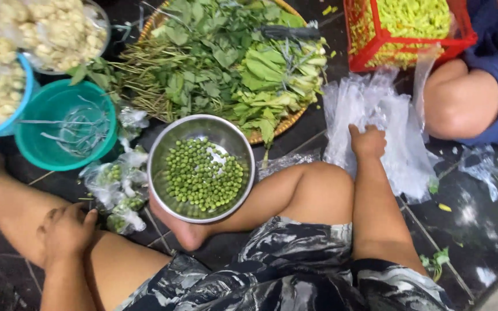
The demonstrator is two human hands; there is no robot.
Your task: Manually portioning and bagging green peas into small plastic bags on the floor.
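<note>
My left hand (64, 231) rests flat on my left thigh, fingers loosely curled, holding nothing. My right hand (368, 141) reaches forward onto a pile of clear plastic bags (376, 109) on the dark floor, fingers closed on the top bag. A steel bowl (162, 151) half full of small green peas sits against my foot between my legs. To its left lie several small filled plastic bags of peas (117, 185).
A woven tray (286, 120) holds leafy green herbs. A teal basin (36, 151) with rubber bands stands left, beside bowls of pale flowers (59, 29). A red basket (376, 43) of yellow-green buds is at top right, next to another person's knee (459, 103).
</note>
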